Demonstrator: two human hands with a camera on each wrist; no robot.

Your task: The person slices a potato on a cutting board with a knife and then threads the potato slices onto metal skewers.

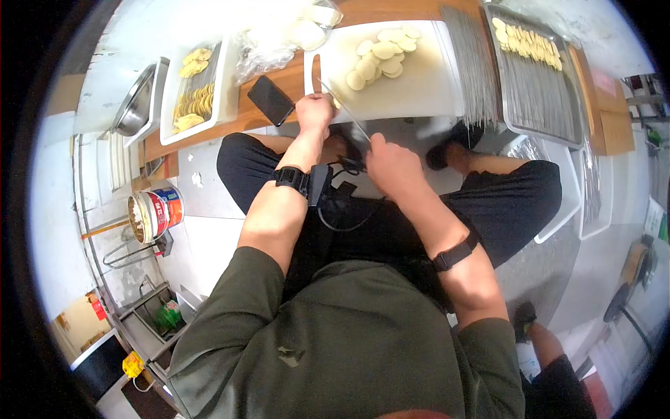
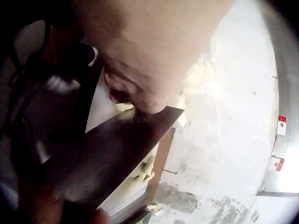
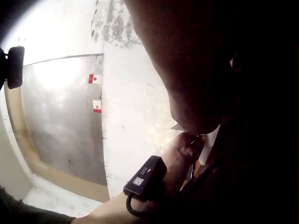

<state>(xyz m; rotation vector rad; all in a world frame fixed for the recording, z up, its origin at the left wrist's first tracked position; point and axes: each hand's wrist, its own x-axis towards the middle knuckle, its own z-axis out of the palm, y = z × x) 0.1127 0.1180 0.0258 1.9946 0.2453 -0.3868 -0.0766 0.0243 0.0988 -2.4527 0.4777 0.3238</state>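
Note:
My left hand pinches a small pale piece at the near edge of the white cutting board. A knife is gripped in my right hand, its blade slanting up toward the left hand. In the left wrist view the broad blade lies beside the left hand, whose fingertips touch a pale piece. The right wrist view shows the left hand past the dark right hand. Pale yellow round slices overlap on the board.
A phone and clear bag lie left of the board, beside a white container of slices and a metal bowl. Thin skewers and a tray of skewered slices are on the right. A bucket stands lower left.

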